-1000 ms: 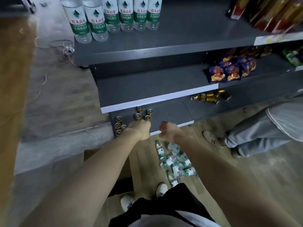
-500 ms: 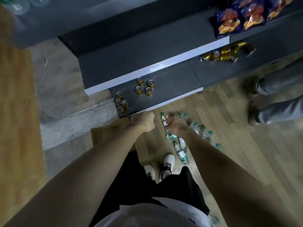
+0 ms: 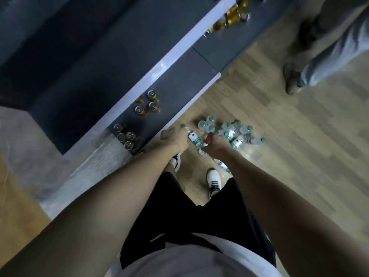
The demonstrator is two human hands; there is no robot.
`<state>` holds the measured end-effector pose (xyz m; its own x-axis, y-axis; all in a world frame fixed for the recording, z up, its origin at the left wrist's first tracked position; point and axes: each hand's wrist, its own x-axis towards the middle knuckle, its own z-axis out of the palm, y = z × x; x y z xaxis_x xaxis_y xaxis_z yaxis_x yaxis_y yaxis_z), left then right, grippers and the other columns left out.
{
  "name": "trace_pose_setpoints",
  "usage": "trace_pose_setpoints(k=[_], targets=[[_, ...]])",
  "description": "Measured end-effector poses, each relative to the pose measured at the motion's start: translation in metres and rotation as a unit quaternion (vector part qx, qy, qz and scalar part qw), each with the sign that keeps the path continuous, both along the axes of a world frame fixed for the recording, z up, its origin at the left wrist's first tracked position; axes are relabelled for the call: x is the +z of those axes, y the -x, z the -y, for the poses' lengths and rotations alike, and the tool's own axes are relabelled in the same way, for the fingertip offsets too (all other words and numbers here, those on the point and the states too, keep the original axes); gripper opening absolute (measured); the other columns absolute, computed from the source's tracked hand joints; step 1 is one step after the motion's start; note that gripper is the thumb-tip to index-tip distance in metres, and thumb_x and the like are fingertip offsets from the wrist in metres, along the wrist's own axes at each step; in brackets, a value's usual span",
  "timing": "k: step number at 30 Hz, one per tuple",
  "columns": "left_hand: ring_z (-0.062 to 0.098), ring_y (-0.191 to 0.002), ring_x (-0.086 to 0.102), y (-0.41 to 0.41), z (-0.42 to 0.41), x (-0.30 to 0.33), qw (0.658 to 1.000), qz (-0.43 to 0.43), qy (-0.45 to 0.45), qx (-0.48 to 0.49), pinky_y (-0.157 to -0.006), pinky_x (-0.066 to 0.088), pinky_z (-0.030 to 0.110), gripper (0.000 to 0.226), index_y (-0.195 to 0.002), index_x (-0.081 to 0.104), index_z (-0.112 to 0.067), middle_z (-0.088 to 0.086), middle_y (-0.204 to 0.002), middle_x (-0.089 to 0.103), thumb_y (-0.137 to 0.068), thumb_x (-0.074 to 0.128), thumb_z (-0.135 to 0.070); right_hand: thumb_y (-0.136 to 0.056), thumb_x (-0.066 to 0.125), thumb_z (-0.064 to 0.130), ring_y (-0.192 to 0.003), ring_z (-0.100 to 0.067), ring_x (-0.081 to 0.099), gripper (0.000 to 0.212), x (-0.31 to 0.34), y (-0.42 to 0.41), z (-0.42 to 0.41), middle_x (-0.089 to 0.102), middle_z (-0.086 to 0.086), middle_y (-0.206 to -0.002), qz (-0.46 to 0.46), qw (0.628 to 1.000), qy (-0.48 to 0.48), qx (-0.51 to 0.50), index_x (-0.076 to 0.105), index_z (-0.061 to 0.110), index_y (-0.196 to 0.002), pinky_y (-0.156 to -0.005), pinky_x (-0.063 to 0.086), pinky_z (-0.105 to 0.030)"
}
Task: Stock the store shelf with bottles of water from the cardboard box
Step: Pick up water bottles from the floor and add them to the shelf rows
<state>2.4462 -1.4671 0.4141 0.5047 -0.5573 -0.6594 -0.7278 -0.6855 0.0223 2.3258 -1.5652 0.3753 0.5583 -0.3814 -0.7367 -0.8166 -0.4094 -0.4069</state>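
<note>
A: Both hands dropped since last frame, now at the floor pile of water bottles [image 3: 229, 130].
B: Grip?
A: I read left hand [image 3: 175, 137] beside one bottle [image 3: 194, 138], right hand [image 3: 215, 143] curled; can't tell holds. Shelf [image 3: 175, 80] just behind.

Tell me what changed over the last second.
Both hands dropped from shelf height toward the floor; the left hand and right hand now reach the water bottles, one bottle between them; any grip is unclear. Cans on the bottom shelf stayed put.
</note>
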Motion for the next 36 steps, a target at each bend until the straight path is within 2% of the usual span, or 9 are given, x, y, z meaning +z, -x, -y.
trace_pose_setpoints(k=[3, 11, 13, 16, 22, 26, 30, 33, 36], targets=[[0.031, -0.116, 0.058, -0.024, 0.023, -0.043, 0.999, -0.027, -0.01, -0.033, -0.083, 0.042, 0.034, 0.027, -0.121, 0.058, -0.015, 0.011, -0.125, 0.061, -0.096, 0.051, -0.022, -0.086, 0.062, 0.02, -0.1, -0.032, 0.061, 0.025, -0.027, -0.019, 0.007, 0.065, -0.015, -0.108, -0.015, 0.996, 0.009, -0.084, 0.058, 0.009, -0.108, -0.069, 0.04, -0.028], [0.034, -0.108, 0.061, -0.074, 0.057, -0.188, 0.992, -0.083, -0.048, -0.085, -0.076, 0.042, 0.034, 0.022, -0.108, 0.064, -0.013, 0.012, -0.115, 0.065, -0.093, 0.05, -0.021, -0.085, 0.058, 0.019, -0.097, -0.032, 0.062, 0.027, -0.163, -0.065, 0.0, 0.062, -0.013, -0.105, -0.072, 0.976, -0.028, -0.205, 0.056, 0.01, -0.11, -0.067, 0.038, -0.03], [0.034, -0.107, 0.061, -0.083, 0.058, -0.228, 0.99, -0.087, -0.055, -0.093, -0.073, 0.041, 0.032, 0.025, -0.111, 0.065, -0.015, 0.011, -0.114, 0.065, -0.092, 0.05, -0.023, -0.084, 0.058, 0.018, -0.1, -0.033, 0.06, 0.031, -0.207, -0.069, -0.004, 0.061, -0.013, -0.111, -0.08, 0.969, -0.033, -0.233, 0.056, 0.011, -0.114, -0.07, 0.043, -0.031], [0.031, -0.108, 0.06, -0.094, 0.054, -0.29, 0.99, -0.077, -0.074, -0.096, -0.072, 0.037, 0.031, 0.026, -0.112, 0.064, -0.024, 0.006, -0.114, 0.065, -0.09, 0.049, -0.026, -0.085, 0.059, 0.017, -0.111, -0.035, 0.057, 0.041, -0.275, -0.071, -0.014, 0.058, -0.015, -0.124, -0.09, 0.966, -0.033, -0.242, 0.053, 0.01, -0.125, -0.087, 0.051, -0.036], [0.033, -0.104, 0.06, -0.101, 0.055, -0.408, 0.98, -0.096, -0.12, -0.124, -0.073, 0.04, 0.031, 0.019, -0.104, 0.061, -0.017, 0.01, -0.114, 0.063, -0.092, 0.049, -0.025, -0.086, 0.06, 0.013, -0.126, -0.034, 0.045, 0.052, -0.401, -0.073, -0.028, 0.047, -0.015, -0.137, -0.092, 0.96, -0.042, -0.261, 0.045, 0.009, -0.136, -0.095, 0.046, -0.04], [0.033, -0.102, 0.059, -0.098, 0.057, -0.471, 0.974, -0.119, -0.126, -0.148, -0.072, 0.04, 0.031, 0.02, -0.105, 0.062, -0.015, 0.01, -0.113, 0.063, -0.094, 0.048, -0.024, -0.085, 0.059, 0.012, -0.124, -0.035, 0.047, 0.051, -0.471, -0.081, -0.038, 0.048, -0.016, -0.136, -0.096, 0.95, -0.066, -0.289, 0.047, 0.008, -0.134, -0.1, 0.045, -0.04], [0.034, -0.099, 0.06, -0.1, 0.053, -0.533, 0.97, -0.134, -0.138, -0.146, -0.081, 0.051, 0.036, 0.017, -0.1, 0.063, -0.014, 0.01, -0.107, 0.063, -0.093, 0.051, -0.024, -0.086, 0.063, 0.014, -0.126, -0.032, 0.044, 0.058, -0.534, -0.089, -0.041, 0.045, -0.013, -0.138, -0.101, 0.943, -0.07, -0.309, 0.041, 0.009, -0.14, -0.101, 0.043, -0.041], [0.033, -0.093, 0.062, -0.106, 0.049, -0.576, 0.97, -0.14, -0.14, -0.143, -0.084, 0.055, 0.045, 0.012, -0.091, 0.063, -0.015, 0.009, -0.097, 0.063, -0.091, 0.055, -0.023, -0.086, 0.066, 0.016, -0.131, -0.031, 0.039, 0.068, -0.583, -0.091, -0.042, 0.04, -0.012, -0.142, -0.111, 0.946, -0.031, -0.302, 0.033, 0.009, -0.145, -0.107, 0.037, -0.04], [0.032, -0.088, 0.061, -0.115, 0.044, -0.614, 0.965, -0.136, -0.147, -0.167, -0.079, 0.055, 0.045, 0.011, -0.084, 0.059, -0.016, 0.007, -0.087, 0.061, -0.089, 0.053, -0.023, -0.084, 0.063, 0.015, -0.136, -0.032, 0.035, 0.068, -0.629, -0.096, -0.045, 0.039, -0.012, -0.144, -0.11, 0.955, 0.022, -0.275, 0.033, 0.011, -0.144, -0.114, 0.028, -0.044]])
